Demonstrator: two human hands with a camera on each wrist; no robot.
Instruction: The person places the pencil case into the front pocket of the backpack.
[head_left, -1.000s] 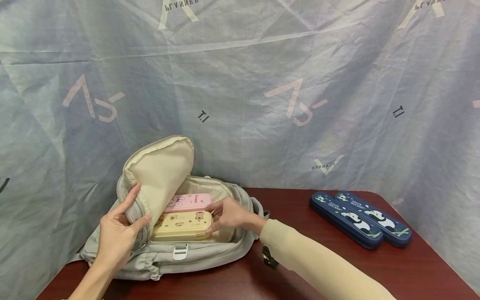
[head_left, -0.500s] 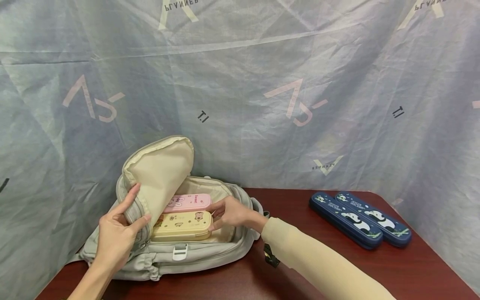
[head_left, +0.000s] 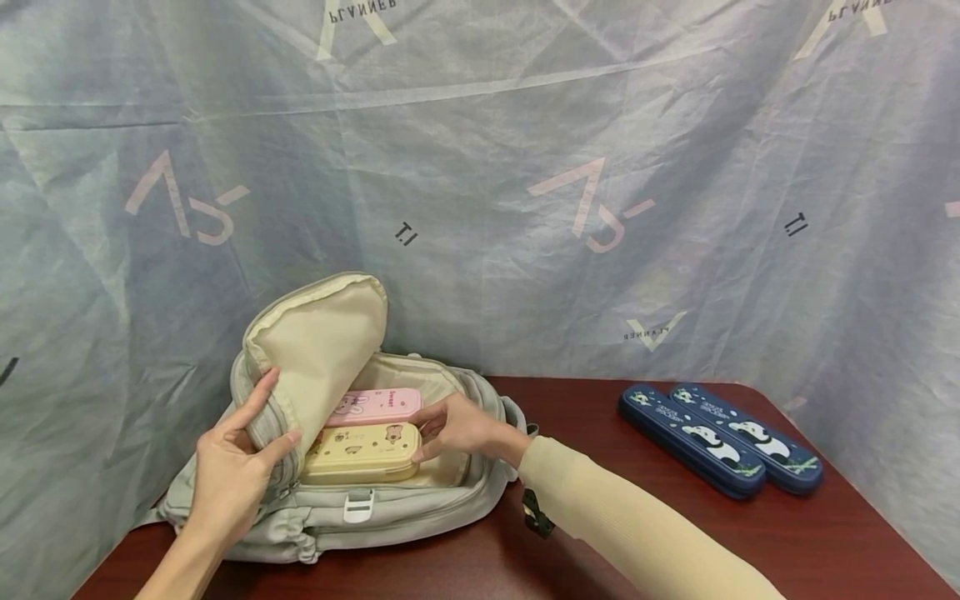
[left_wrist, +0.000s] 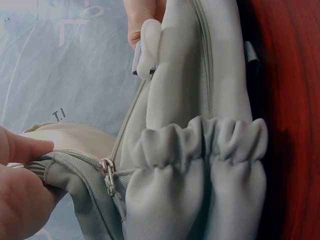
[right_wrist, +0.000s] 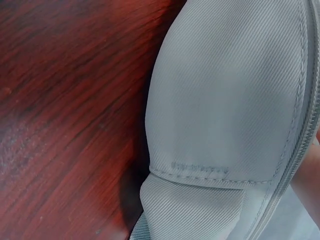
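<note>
A grey backpack (head_left: 408, 515) lies on the table with its main compartment unzipped. My left hand (head_left: 234, 462) pinches the edge of its cream-lined flap (head_left: 330, 333) and keeps it raised; the left wrist view shows this grip beside a metal zipper pull (left_wrist: 108, 176). Inside the bag, a yellow pencil case (head_left: 363, 452) with small bear prints lies in front of a pink pencil case (head_left: 384, 405). My right hand (head_left: 467, 429) reaches into the opening and grips the yellow case's right end. The left ends of both cases are hidden under the flap.
Two navy panda pencil cases (head_left: 693, 442) lie side by side on the right of the dark red table (head_left: 577, 417). A grey printed curtain (head_left: 480, 208) hangs behind the table. In the right wrist view the backpack's side (right_wrist: 225, 100) hides most of the hand.
The yellow pencil case has shifted slightly left, with my right hand at its end. My left hand and the flap have barely moved.
</note>
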